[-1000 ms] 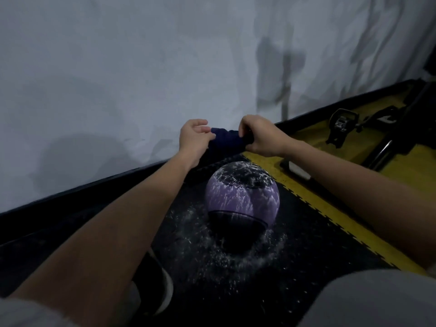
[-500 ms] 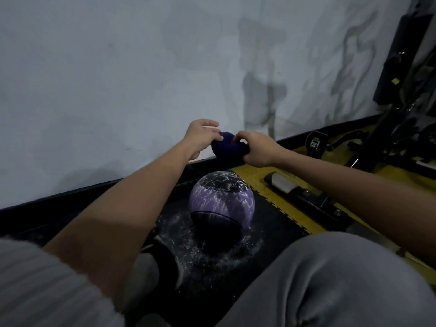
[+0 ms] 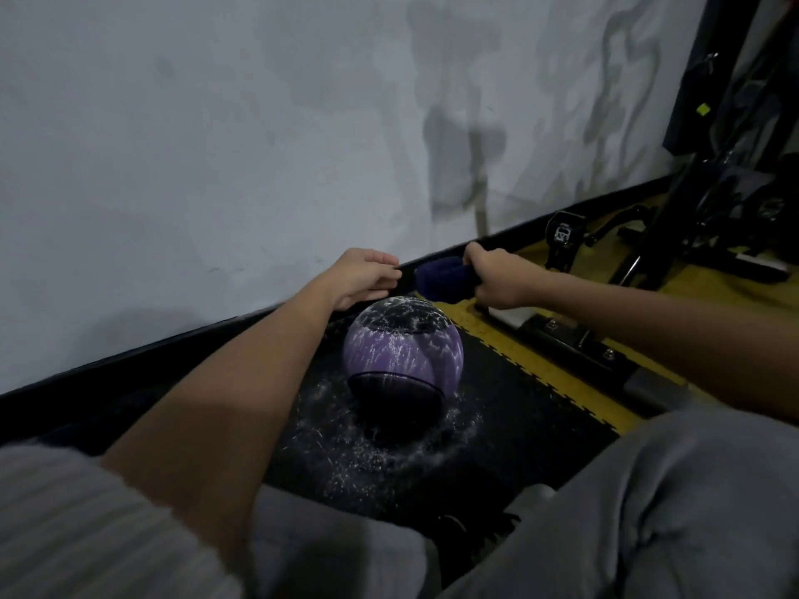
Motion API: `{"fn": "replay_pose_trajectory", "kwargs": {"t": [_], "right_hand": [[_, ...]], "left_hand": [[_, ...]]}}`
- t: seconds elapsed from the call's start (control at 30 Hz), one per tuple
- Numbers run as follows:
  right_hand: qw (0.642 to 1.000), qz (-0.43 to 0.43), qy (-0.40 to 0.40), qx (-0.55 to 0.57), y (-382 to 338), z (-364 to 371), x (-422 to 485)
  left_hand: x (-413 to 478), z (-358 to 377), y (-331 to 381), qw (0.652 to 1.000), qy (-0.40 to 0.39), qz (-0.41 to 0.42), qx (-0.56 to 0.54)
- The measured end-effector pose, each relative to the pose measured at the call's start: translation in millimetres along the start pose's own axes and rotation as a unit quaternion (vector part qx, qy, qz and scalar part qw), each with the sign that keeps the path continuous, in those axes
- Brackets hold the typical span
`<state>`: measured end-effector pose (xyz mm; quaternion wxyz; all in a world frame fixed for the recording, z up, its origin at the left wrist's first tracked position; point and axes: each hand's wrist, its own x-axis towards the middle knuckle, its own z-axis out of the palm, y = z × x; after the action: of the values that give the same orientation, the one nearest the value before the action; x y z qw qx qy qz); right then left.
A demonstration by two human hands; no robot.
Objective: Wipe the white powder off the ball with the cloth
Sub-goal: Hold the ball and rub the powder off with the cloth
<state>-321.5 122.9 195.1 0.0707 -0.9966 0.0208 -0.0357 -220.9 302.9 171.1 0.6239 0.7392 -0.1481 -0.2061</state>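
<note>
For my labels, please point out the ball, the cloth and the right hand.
ball (image 3: 402,354), head view, purple middle panel.
cloth (image 3: 442,276), head view, dark blue middle.
right hand (image 3: 497,276), head view, back of the hand.

The right grip (image 3: 493,276) clenches; the left grip (image 3: 363,274) curls.
</note>
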Motion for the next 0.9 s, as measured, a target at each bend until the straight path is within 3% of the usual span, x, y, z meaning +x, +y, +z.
{"fn": "replay_pose_trajectory", "kwargs": {"t": [0.1,0.2,0.5,0.67,0.8,0.9], "right_hand": [[0.999,0.035,-0.004,0.019,17,-8,-1],[0.991,0.062,0.013,0.116,19,-3,3],[0.927,0.152,0.055,0.337,12,57,26],[0.953,0.125,0.098,0.258,21,59,31],[0.977,0.103,0.084,0.166,27,63,28],[0.977,0.113,0.064,0.17,40,83,24]], "left_hand": [[-3,-15,-9,0.998,0.038,-0.011,0.058],[-10,-19,-13,0.994,0.067,-0.013,0.084],[-16,-28,-32,0.983,0.02,-0.006,0.184],[5,-27,-33,0.961,0.004,-0.018,0.274],[28,-12,-19,0.923,-0.007,0.023,0.384],[39,4,-14,0.902,-0.006,0.048,0.428]]}}
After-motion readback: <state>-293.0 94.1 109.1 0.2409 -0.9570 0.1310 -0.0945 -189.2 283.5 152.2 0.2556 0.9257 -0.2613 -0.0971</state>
